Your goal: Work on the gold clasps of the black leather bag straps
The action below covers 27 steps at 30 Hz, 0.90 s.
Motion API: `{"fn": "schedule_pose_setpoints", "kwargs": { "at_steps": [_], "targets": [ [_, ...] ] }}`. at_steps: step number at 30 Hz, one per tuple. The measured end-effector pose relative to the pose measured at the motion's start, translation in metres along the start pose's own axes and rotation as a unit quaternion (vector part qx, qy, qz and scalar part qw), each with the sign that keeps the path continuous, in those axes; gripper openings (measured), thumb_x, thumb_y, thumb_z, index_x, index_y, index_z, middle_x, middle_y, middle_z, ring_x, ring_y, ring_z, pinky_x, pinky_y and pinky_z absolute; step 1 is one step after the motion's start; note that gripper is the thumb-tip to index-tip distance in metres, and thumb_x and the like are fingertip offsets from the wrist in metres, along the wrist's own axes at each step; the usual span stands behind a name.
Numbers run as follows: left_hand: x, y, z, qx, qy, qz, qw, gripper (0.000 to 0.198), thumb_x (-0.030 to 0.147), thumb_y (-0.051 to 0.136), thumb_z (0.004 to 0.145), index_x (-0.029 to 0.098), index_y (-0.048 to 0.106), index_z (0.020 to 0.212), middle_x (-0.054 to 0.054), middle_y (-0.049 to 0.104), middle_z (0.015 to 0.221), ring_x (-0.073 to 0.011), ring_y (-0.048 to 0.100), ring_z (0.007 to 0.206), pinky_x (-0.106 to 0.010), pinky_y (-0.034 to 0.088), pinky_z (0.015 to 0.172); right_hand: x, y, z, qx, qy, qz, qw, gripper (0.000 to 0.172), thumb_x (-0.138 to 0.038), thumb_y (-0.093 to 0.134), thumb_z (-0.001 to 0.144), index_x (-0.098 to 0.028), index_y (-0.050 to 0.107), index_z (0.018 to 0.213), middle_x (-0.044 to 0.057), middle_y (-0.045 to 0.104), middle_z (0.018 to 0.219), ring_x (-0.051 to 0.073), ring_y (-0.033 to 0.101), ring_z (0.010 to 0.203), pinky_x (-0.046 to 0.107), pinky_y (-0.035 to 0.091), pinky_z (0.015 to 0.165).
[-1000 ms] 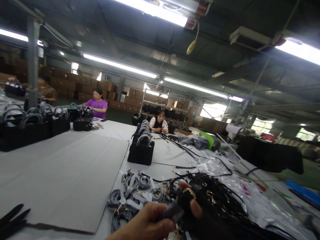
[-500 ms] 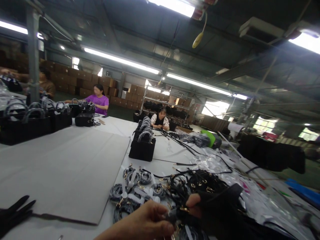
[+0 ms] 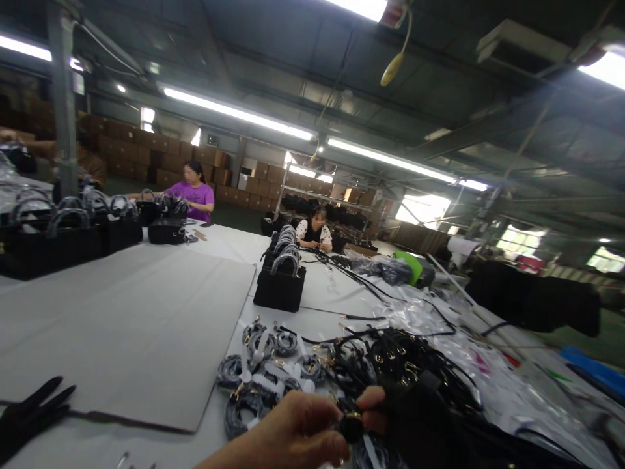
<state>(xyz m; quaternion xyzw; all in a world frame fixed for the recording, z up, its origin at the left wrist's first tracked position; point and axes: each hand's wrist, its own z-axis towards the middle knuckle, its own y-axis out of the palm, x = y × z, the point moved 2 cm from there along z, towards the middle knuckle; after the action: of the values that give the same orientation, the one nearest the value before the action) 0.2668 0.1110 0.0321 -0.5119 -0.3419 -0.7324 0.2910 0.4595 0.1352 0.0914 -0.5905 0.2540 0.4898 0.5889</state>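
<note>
Head view of a long white worktop (image 3: 146, 326). Over the last second the camera has tipped slightly upward and the 2 hands have sunk toward the lower edge of the frame; the piece between them, earlier a longer dark strap end with a gold buckle, now shows as a small round black fitting with a gold ring (image 3: 350, 426), which suggests the strap end has been turned or drawn in between the fingers. The left hand (image 3: 288, 436) is bare and pinches this fitting from the left, fingers narrowed on it. The right hand (image 3: 415, 423) wears a dark glove and meets the fitting from the right with its bare fingertip; its grip is closed on the strap piece. The fitting lies at the bottom centre, just in front of the tangled heap of black straps (image 3: 400, 365), 1 heap, straps too many to count. Beside it lie about 8 coiled grey wrapped straps (image 3: 258, 378). 1 black bag (image 3: 280, 286) with wrapped handles stands mid-worktop; a row of further bags (image 3: 63, 234) stands far left, number unclear. 1 black glove (image 3: 29, 417) lies lower left. 3 co-workers are visible in the background, 2 of them seated (image 3: 193, 192) (image 3: 315, 234).
</note>
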Motion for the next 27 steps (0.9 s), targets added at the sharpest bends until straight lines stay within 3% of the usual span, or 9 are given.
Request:
{"fn": "schedule_pose_setpoints", "kwargs": {
  "at_steps": [4, 8, 10, 12, 14, 16, 18, 20, 27],
  "targets": [
    [-0.009, 0.005, 0.004, 0.096, 0.004, 0.064, 0.993, 0.027, 0.035, 0.071, 0.077, 0.009, 0.073, 0.082, -0.001, 0.056, 0.067, -0.0124, 0.048, 0.066, -0.023, 0.035, 0.062, -0.020, 0.005, -0.001, 0.050, 0.005, -0.099, 0.994, 0.027, -0.050, 0.071, 0.073, -0.023, 0.075, 0.075, 0.003, 0.069, 0.064, 0.018, 0.060, 0.059, 0.029, 0.048, 0.056],
    [-0.016, 0.008, 0.006, 0.161, 0.012, 0.154, 0.975, 0.017, 0.024, 0.078, 0.068, 0.012, 0.075, 0.080, 0.004, 0.050, 0.060, -0.0100, 0.042, 0.063, -0.024, 0.029, 0.059, -0.021, 0.016, -0.002, 0.049, 0.056, -0.027, 0.997, 0.036, -0.055, 0.070, 0.073, -0.019, 0.070, 0.070, 0.001, 0.062, 0.057, 0.013, 0.054, 0.051, 0.025, 0.040, 0.047],
    [-0.015, 0.007, 0.004, 0.140, 0.004, 0.108, 0.984, 0.023, 0.025, 0.084, 0.064, 0.013, 0.076, 0.082, 0.005, 0.048, 0.061, -0.0091, 0.040, 0.062, -0.023, 0.029, 0.059, -0.013, 0.018, -0.004, 0.057, 0.051, 0.003, 0.997, 0.037, -0.055, 0.075, 0.069, -0.019, 0.071, 0.075, 0.002, 0.066, 0.061, 0.015, 0.058, 0.055, 0.026, 0.045, 0.052],
    [-0.012, 0.006, 0.002, 0.072, -0.002, 0.004, 0.997, 0.026, 0.027, 0.085, 0.066, 0.012, 0.076, 0.085, 0.003, 0.052, 0.067, -0.0089, 0.043, 0.067, -0.021, 0.033, 0.063, -0.004, 0.014, -0.007, 0.066, 0.046, 0.023, 0.996, 0.038, -0.054, 0.080, 0.064, -0.020, 0.074, 0.078, 0.004, 0.070, 0.066, 0.018, 0.063, 0.061, 0.030, 0.051, 0.060],
    [-0.007, 0.005, -0.001, -0.011, -0.028, -0.100, 0.994, 0.030, 0.029, 0.084, 0.070, 0.011, 0.076, 0.092, -0.001, 0.061, 0.077, -0.0094, 0.050, 0.072, -0.019, 0.039, 0.068, 0.004, 0.007, -0.007, 0.057, 0.039, 0.038, 0.997, 0.036, -0.054, 0.081, 0.064, -0.022, 0.075, 0.079, 0.004, 0.072, 0.069, 0.019, 0.066, 0.066, 0.031, 0.053, 0.063],
    [-0.007, 0.003, -0.004, -0.057, -0.081, -0.157, 0.983, 0.039, 0.028, 0.086, 0.068, 0.011, 0.075, 0.101, -0.004, 0.068, 0.085, -0.0088, 0.057, 0.071, -0.018, 0.045, 0.069, 0.009, 0.000, -0.004, 0.039, 0.016, 0.014, 0.999, 0.031, -0.053, 0.078, 0.069, -0.025, 0.076, 0.081, 0.002, 0.072, 0.069, 0.018, 0.066, 0.065, 0.028, 0.053, 0.061],
    [-0.011, 0.000, -0.007, -0.058, -0.125, -0.173, 0.975, 0.046, 0.024, 0.089, 0.062, 0.012, 0.074, 0.104, -0.007, 0.072, 0.089, -0.0081, 0.061, 0.066, -0.017, 0.050, 0.066, 0.012, -0.007, -0.001, 0.023, -0.009, -0.022, 0.999, 0.025, -0.050, 0.077, 0.072, -0.026, 0.076, 0.081, 0.001, 0.072, 0.068, 0.016, 0.065, 0.062, 0.025, 0.051, 0.058],
    [-0.019, -0.002, -0.009, -0.055, -0.139, -0.179, 0.972, 0.041, 0.025, 0.090, 0.061, 0.010, 0.076, 0.096, -0.008, 0.073, 0.087, -0.0085, 0.065, 0.064, -0.017, 0.053, 0.065, 0.013, -0.010, 0.000, 0.018, -0.007, -0.030, 0.999, 0.023, -0.047, 0.077, 0.071, -0.026, 0.076, 0.080, 0.001, 0.073, 0.069, 0.016, 0.065, 0.062, 0.025, 0.052, 0.057],
    [-0.033, -0.002, -0.011, -0.039, -0.120, -0.157, 0.980, 0.042, 0.050, 0.074, 0.080, 0.008, 0.074, 0.084, -0.012, 0.072, 0.084, -0.0104, 0.066, 0.059, -0.018, 0.052, 0.057, -0.007, -0.006, -0.014, 0.052, 0.014, -0.013, 0.998, 0.012, -0.038, 0.075, 0.069, -0.027, 0.076, 0.073, -0.002, 0.074, 0.072, 0.017, 0.067, 0.069, 0.026, 0.055, 0.067]
  ]
}}
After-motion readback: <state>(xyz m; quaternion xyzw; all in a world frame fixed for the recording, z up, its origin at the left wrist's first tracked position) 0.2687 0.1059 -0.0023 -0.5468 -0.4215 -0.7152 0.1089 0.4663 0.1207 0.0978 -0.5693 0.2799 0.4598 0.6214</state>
